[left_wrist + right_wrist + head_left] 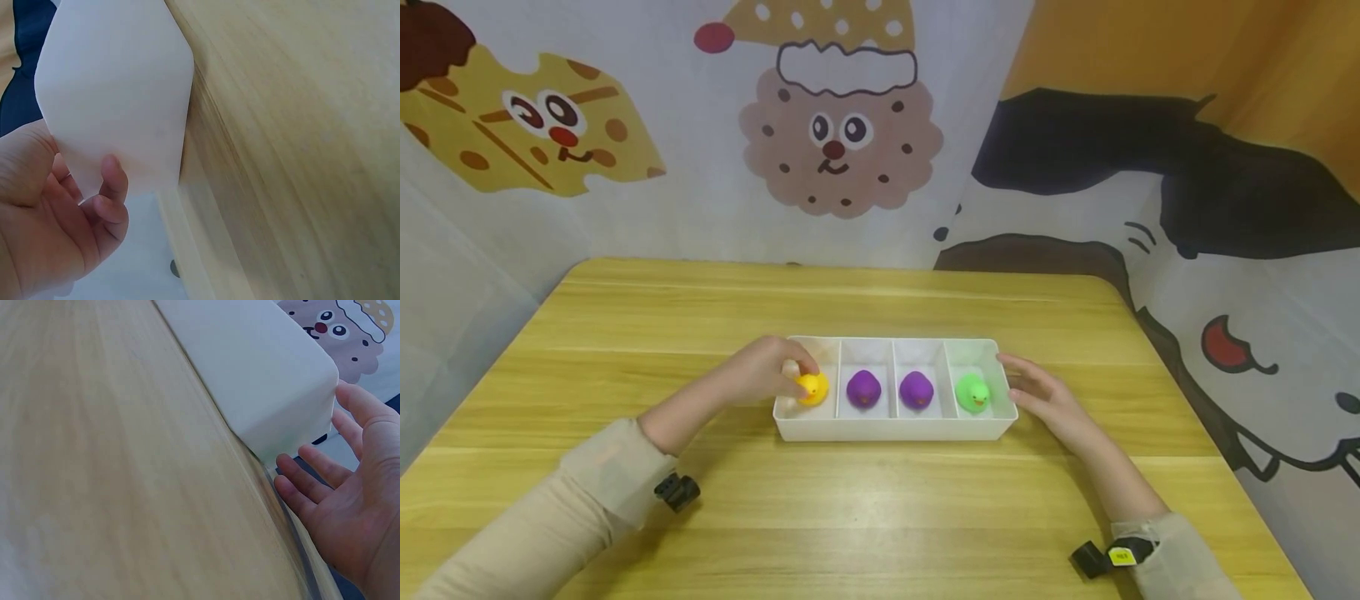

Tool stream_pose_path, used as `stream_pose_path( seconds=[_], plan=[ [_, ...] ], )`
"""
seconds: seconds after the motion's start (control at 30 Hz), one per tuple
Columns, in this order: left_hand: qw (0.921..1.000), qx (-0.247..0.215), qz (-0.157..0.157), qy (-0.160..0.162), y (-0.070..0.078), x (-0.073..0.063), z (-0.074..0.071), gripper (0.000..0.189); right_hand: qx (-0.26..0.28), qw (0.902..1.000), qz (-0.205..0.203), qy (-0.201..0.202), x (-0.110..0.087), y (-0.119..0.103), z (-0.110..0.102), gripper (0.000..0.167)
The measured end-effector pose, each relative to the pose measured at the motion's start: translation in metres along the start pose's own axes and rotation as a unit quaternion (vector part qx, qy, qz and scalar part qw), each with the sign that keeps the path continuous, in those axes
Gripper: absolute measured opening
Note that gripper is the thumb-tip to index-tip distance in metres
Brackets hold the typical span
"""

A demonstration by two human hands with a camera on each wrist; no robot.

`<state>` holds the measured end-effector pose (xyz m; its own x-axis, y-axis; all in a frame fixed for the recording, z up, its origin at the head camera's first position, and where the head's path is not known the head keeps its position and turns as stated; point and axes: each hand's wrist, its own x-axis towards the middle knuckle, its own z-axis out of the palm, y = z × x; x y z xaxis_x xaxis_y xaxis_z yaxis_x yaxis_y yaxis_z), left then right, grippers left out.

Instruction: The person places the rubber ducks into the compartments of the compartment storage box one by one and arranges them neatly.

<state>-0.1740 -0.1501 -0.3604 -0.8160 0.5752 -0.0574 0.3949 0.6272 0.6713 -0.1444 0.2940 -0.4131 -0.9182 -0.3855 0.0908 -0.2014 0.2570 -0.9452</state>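
Observation:
A white box with four-sided compartments in a row stands on the table, one small toy in each. My left hand reaches over its left end and pinches a yellow toy duck in the leftmost compartment. In the left wrist view the duck is hidden behind the box wall. Two purple duck-like toys sit in the middle compartments, and a green toy duck in the rightmost. At the right end, my right hand has its fingers spread against the box's outer wall.
The wooden table extends around the box. Behind it hangs a cloth printed with cartoon figures. A small black device is worn at the left cuff, another at the right.

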Motion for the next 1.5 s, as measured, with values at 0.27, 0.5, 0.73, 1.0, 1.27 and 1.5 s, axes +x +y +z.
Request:
stream_pose_path(
  seconds=[0.27, 0.5, 0.73, 1.0, 1.27, 1.5],
  plan=[
    [0.9997, -0.002, -0.020, -0.012, -0.001, 0.002, 0.001, 0.023, -0.003, 1.0000, 0.000, 0.000, 0.001, 0.000, 0.000, 0.050],
    [0.9995, -0.003, -0.031, -0.010, 0.003, 0.001, 0.001, 0.024, -0.005, 1.0000, 0.002, 0.004, 0.000, -0.001, 0.000, 0.050],
    [0.9995, 0.001, -0.020, 0.025, 0.004, -0.004, -0.002, 0.029, -0.004, 1.0000, -0.003, 0.004, 0.000, -0.001, 0.001, 0.049],
    [0.9968, -0.037, -0.001, 0.071, 0.006, -0.014, -0.010, 0.034, -0.009, 0.9999, 0.003, 0.004, 0.000, -0.002, 0.001, 0.050],
    [0.9915, -0.046, -0.007, 0.121, 0.002, -0.032, -0.020, 0.033, -0.022, 0.9997, 0.007, 0.008, -0.001, -0.003, 0.000, 0.049],
    [0.9837, -0.020, 0.001, 0.179, -0.007, -0.051, -0.035, 0.028, -0.039, 0.9992, -0.011, 0.002, -0.003, -0.006, -0.008, 0.048]
  ],
)
